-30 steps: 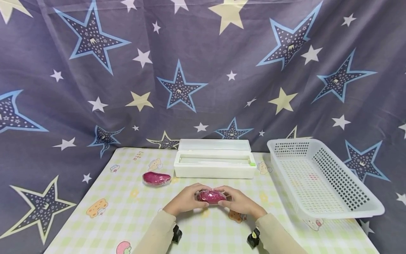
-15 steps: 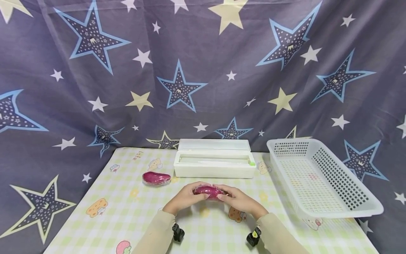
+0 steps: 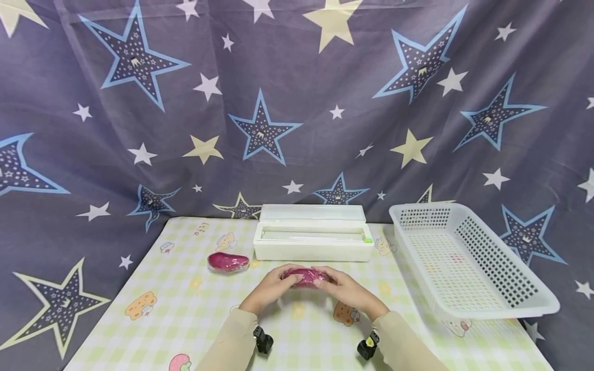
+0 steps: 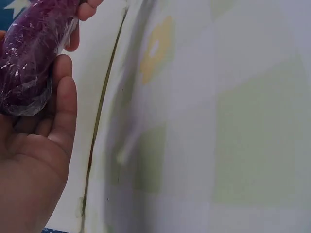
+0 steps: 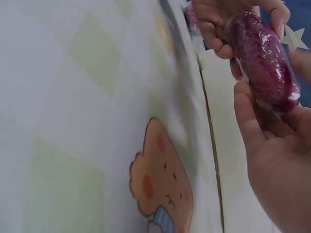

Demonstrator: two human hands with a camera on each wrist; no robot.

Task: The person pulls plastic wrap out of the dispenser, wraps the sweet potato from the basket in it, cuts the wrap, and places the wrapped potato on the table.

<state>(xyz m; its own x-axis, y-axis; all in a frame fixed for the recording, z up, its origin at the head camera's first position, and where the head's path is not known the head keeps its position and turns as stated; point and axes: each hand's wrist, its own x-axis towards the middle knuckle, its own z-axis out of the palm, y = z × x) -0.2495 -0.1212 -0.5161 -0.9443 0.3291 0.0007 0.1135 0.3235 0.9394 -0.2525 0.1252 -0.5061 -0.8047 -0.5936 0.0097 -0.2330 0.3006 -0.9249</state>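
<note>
A purple sweet potato (image 3: 307,277) in shiny cling film is held between both hands above the front middle of the table. My left hand (image 3: 270,289) grips its left end, thumb on the near side. On the right end, my right hand (image 3: 349,291) holds it the same way. Crinkled film over the sweet potato (image 5: 265,63) shows in the right wrist view, with fingers of both hands beneath it. The left wrist view has the sweet potato (image 4: 34,53) partly cut off by the frame. A second wrapped sweet potato (image 3: 228,262) lies on the table, left of the hands.
Behind the hands stands a white cling film box (image 3: 313,251) with its lid raised. A white perforated basket (image 3: 506,312) sits at the right. The table has a green checked cloth (image 3: 185,309); a starry curtain (image 3: 297,103) hangs behind it.
Both hands have lifted the held sweet potato slightly up and away, and it has turned a little in their grip. The thumbs have shifted over it. The other sweet potato, box and basket stay put.
</note>
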